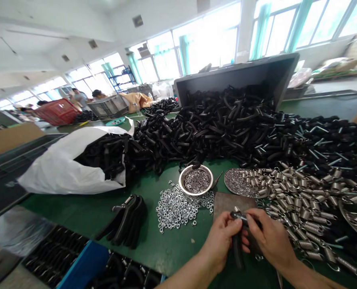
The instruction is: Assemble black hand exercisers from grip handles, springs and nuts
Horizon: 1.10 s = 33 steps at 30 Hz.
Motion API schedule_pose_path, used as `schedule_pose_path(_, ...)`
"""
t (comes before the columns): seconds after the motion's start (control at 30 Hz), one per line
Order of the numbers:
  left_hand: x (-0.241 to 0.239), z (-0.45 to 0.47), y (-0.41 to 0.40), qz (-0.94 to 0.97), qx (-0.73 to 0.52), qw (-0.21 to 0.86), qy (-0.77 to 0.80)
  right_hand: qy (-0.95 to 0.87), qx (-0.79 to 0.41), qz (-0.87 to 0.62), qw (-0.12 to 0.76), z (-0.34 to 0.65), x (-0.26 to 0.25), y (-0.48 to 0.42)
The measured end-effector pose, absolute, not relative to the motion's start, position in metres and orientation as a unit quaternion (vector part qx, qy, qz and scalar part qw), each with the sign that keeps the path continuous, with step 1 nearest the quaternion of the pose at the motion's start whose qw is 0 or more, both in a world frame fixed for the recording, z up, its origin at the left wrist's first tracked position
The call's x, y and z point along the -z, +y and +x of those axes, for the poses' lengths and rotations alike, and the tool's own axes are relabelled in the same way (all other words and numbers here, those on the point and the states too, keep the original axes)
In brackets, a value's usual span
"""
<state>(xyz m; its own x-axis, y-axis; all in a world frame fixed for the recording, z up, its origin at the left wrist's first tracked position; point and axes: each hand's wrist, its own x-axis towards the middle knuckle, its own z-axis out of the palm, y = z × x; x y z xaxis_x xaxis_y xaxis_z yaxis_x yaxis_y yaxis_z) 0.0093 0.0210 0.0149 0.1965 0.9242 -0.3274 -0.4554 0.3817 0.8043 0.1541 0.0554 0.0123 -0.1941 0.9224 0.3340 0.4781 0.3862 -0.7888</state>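
Observation:
My left hand [222,237] and my right hand [270,237] meet low in the frame, both closed on one black curved handle piece [238,241] with a metal end. They hover over a brown flat plate [231,202] on the green table [85,208]. Just ahead lie loose silver nuts [178,206] and a steel bowl [195,180] of small rings. A heap of steel springs [305,196] spreads to the right of my hands.
A huge pile of black handles [232,124] spills from a tipped grey bin [241,74]. A white bag [67,160] of handles lies left, a small stack of finished grips [128,218] nearby. Crates stand along the near left edge. People work far left.

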Motion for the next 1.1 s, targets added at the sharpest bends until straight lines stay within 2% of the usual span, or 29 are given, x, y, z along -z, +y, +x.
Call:
schedule_pose_path(0.1,-0.015,0.007,0.025,0.379,-0.51,0.614,0.468,-0.54,-0.514,-0.56,0.361,0.142,-0.014,0.055)
schedule_pose_path(0.17,-0.014,0.007,0.027,0.37,-0.501,0.62,0.477,-0.492,-0.596,-0.546,0.323,0.14,-0.017,0.054)
schedule_pose_path(0.23,-0.013,0.006,0.029,0.303,-0.466,0.695,0.457,-0.562,-0.563,-0.521,0.31,0.143,-0.02,0.056)
schedule_pose_path(0.3,-0.014,0.002,0.033,0.276,-0.411,0.757,0.427,-0.66,-0.459,-0.506,0.313,0.149,-0.023,0.058)
schedule_pose_path(0.4,-0.023,-0.018,0.054,0.407,-0.293,0.754,0.425,-0.727,-0.342,-0.513,0.301,0.16,-0.027,0.065)
schedule_pose_path(0.47,-0.036,-0.044,0.085,0.547,-0.242,0.643,0.477,-0.746,-0.289,-0.527,0.287,0.165,-0.027,0.069)
schedule_pose_path(0.57,-0.061,-0.089,0.149,0.694,-0.279,0.304,0.59,-0.796,-0.166,-0.529,0.243,0.165,-0.019,0.071)
schedule_pose_path(0.63,-0.074,-0.116,0.192,0.749,-0.222,0.102,0.616,-0.828,-0.075,-0.522,0.191,0.16,-0.01,0.07)
schedule_pose_path(0.67,-0.077,-0.125,0.21,0.78,-0.154,0.056,0.604,-0.839,-0.038,-0.517,0.166,0.157,-0.005,0.069)
schedule_pose_path(0.73,-0.079,-0.138,0.238,0.808,-0.098,0.047,0.579,-0.849,0.007,-0.514,0.123,0.152,0.001,0.067)
schedule_pose_path(0.83,-0.073,-0.141,0.257,0.831,-0.058,0.074,0.548,-0.85,0.011,-0.52,0.083,0.148,0.004,0.067)
schedule_pose_path(0.93,-0.074,-0.141,0.26,0.837,-0.049,0.083,0.539,-0.844,-0.034,-0.53,0.076,0.153,0.003,0.068)
schedule_pose_path(1.0,-0.082,-0.143,0.257,0.833,-0.066,0.079,0.544,-0.829,-0.088,-0.543,0.099,0.159,0.002,0.07)
schedule_pose_path(1.1,-0.096,-0.145,0.239,0.812,-0.116,0.051,0.57,-0.79,-0.199,-0.551,0.184,0.167,-0.003,0.071)
